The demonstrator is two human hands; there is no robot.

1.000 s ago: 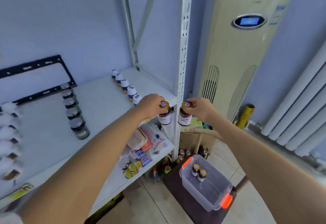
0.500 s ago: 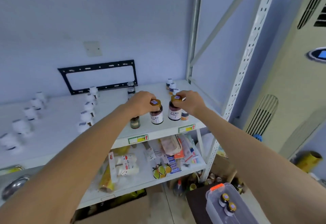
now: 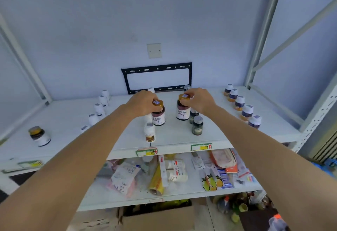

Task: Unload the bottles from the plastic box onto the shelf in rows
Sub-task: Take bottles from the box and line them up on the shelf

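Far left of frame: a lone dark jar with a gold lid [image 3: 39,136] stands on the top shelf [image 3: 69,121], apart from the rest.
Left of centre: a row of white-capped bottles [image 3: 99,108] runs back toward the wall.
Left hand [image 3: 144,103]: fingers curled over the gold cap of a dark labelled bottle [image 3: 158,115], gripping it above the shelf; whether it touches down I cannot tell.
Right hand [image 3: 199,100]: pinches the cap of a second matching bottle [image 3: 183,110], held just beside a row of dark green bottles [image 3: 197,126].
Right of frame: a row of 5 blue-labelled bottles [image 3: 239,103] already stands in line.
Lower right corner: only a corner of the plastic box [image 3: 277,221] shows; its contents are out of sight.
Progress: several rows look set; these 2 bottles are not yet released, and what remains in the box cannot be judged.
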